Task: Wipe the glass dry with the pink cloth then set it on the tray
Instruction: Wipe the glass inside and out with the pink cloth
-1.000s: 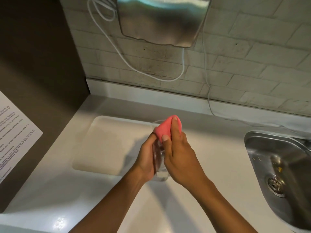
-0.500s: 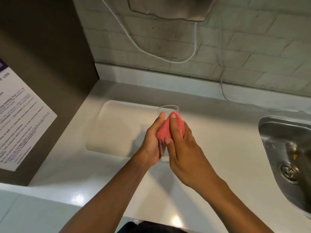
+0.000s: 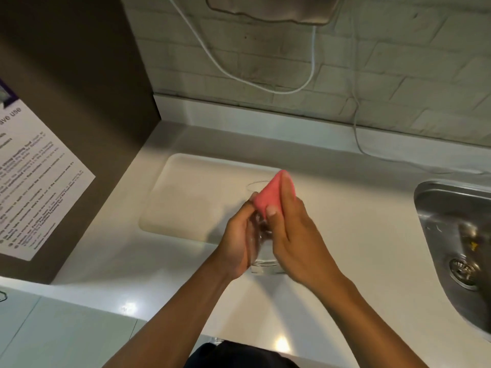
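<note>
Clear glass: I hold it above the white bench, just off the right edge of the tray. Its long axis runs rim-away, base-toward me; the rim points up and away, toward the wall, and the thick base sits lowest, near my wrists. The body is close to upright, tipped slightly forward.

Change from half a second ago: the pink cloth has moved up the wall of the glass and now covers the right side of the rim, where before it sat lower against the body. More of the base shows below my hands. The view has also shifted, so the hands appear lower and nearer.

Left hand: the grip is clenched around the left side of the glass, fingers wrapped behind it, thumb extended up along the wall toward the cloth.

Right hand: the grip pinches the pink cloth against the glass, thumb on the near face, fingers over the top of the cloth at the rim. Both forearms converge from the lower edge of the view. A steel sink lies well apart to the right.
</note>
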